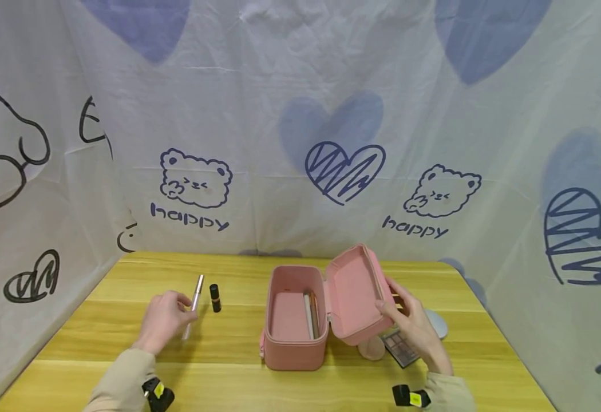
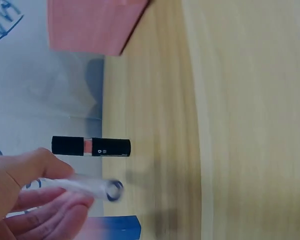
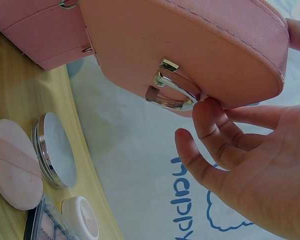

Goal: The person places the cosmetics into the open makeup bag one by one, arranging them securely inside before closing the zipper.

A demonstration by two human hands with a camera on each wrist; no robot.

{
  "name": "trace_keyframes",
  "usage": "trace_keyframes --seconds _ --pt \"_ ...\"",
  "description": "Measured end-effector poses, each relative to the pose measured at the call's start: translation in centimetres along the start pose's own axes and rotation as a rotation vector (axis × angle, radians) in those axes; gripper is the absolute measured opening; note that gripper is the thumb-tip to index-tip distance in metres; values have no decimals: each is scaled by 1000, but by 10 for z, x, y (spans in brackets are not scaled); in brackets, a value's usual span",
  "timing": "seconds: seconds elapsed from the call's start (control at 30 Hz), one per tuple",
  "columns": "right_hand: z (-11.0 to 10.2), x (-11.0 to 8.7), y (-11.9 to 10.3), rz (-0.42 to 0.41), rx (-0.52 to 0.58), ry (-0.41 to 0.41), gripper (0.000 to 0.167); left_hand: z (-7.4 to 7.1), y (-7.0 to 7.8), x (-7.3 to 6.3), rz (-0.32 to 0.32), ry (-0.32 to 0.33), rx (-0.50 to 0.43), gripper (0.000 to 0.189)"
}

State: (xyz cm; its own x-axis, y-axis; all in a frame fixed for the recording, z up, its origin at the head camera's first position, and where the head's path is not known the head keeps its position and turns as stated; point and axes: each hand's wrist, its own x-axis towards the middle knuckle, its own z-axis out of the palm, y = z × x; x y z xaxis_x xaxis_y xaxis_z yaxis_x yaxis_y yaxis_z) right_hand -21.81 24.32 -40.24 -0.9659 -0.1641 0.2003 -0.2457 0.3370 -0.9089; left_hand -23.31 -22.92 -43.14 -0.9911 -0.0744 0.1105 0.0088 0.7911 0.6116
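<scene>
On the left of the head view, my left hand pinches a slim pale cosmetic tube, which stands tilted. Its round end shows blurred beyond the fingers in the left wrist view. Beside it a black lipstick with a pinkish band stands upright. My right hand grips the lid of a pink makeup case, thumb on the front rim and fingers behind. The lid is swung out to the right. A metal-ended handle sits on its outer face. Several slim sticks lean inside the case.
Right of the case are a powder puff, a silver-rimmed round compact, an eyeshadow palette and a small white jar. A blue block-like thing shows under the left hand. A printed cloth hangs behind the wooden table.
</scene>
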Motion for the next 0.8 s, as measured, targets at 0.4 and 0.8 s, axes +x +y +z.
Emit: trace_keyframes --seconds 0.4,0.8 --pt "0 0 0 -2 18 -6 63 -8 -3 5 -92 -61 -581 58" --pt "0 -1 0 10 5 2 63 -13 19 11 -50 -183 -890 70"
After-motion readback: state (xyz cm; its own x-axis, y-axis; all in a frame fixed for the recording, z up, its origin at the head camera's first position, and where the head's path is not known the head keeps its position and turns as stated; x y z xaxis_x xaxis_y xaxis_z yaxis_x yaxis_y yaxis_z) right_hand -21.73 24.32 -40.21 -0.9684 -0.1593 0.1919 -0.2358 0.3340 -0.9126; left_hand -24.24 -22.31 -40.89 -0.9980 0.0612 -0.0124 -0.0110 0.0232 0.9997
